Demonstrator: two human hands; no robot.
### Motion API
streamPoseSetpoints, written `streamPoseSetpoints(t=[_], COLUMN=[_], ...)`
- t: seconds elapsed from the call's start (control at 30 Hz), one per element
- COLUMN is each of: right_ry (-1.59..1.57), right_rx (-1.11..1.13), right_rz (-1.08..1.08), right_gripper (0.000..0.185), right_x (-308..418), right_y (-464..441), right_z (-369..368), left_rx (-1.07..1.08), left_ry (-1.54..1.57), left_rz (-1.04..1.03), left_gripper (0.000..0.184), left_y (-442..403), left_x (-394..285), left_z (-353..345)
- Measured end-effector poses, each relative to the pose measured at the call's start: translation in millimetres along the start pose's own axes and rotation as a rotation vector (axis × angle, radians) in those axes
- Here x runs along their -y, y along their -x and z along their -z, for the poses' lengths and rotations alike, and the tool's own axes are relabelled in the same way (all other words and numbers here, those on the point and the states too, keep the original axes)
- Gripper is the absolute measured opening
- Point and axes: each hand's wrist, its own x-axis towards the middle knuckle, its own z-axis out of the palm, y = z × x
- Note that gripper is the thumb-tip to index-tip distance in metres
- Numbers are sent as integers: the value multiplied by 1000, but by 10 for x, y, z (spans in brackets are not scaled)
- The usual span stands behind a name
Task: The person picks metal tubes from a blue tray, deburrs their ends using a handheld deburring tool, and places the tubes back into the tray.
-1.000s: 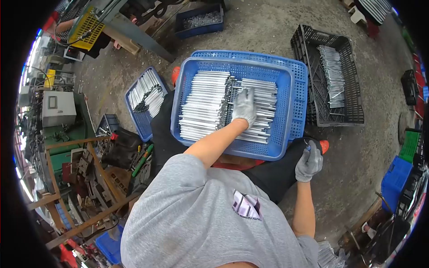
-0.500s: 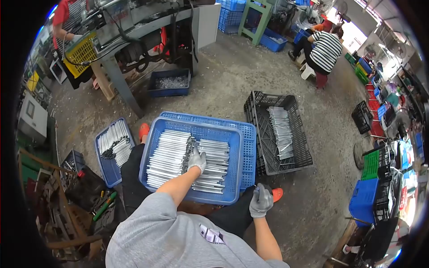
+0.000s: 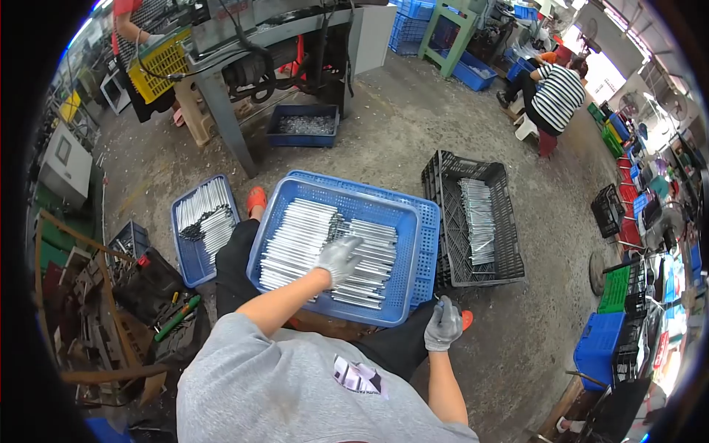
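Note:
My left hand (image 3: 337, 262), in a grey work glove, is over the metal rods (image 3: 299, 240) with its fingers stretched out and apart. It holds nothing that I can see. The rods lie in two side-by-side stacks in a blue plastic basket (image 3: 405, 269) in front of me. My right hand (image 3: 444, 325), also gloved, is beside my right knee, just off the basket's near right corner. Its fingers are curled together and pointing up. Whatever may be in them is too small to name.
Under the basket is another blue crate (image 3: 428, 255). A black crate (image 3: 508, 229) with more rods stands right, a smaller blue tray (image 3: 193, 266) with rods left. Ahead are a machine table leg (image 3: 230, 125) and a dark bin (image 3: 303, 139). A seated person (image 3: 554, 97) is farther back.
My left hand has lifted slightly from between the rod stacks and its fingers have spread toward the right stack. My right hand stays curled near my knee. The view has shifted a little.

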Motion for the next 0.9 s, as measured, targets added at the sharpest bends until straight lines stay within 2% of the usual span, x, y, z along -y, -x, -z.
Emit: streamPoseSetpoints(t=[0.13,0.2,0.23,0.37,0.53,0.57,0.7,0.8,0.83,0.9], right_ry=[-10,-29,10,96,105,139,131,131,110,120], right_rx=[6,21,47,125,181,230,235,306,278,356], right_rz=[-17,-30,-15,16,-15,-44,-43,-43,-38,-51], right_gripper=[27,25,25,21,20,21,22,21,21,20], right_x=[56,92,102,111,141,149,141,166,193,213], right_y=[-14,-18,-16,33,17,4,-28,-61,-54,14], right_z=[40,50,42,11,43,73,140,194,186,128], left_rx=[38,103,164,216,-21,-61,20,45,-23,-47], left_ry=[-500,-566,-531,-482,-429,-415,-393,-404,-399,-438], left_rz=[79,191,253,224,13,22,4,19,-64,-105], left_gripper=[64,78,90,92,47,35,21,19,18,18], left_y=[340,568,659,916,943,947,890,893,897,899], left_x=[396,613,707,877,902,878,800,748,855,1023], left_z=[691,878,934,952,826,798,850,844,769,641])
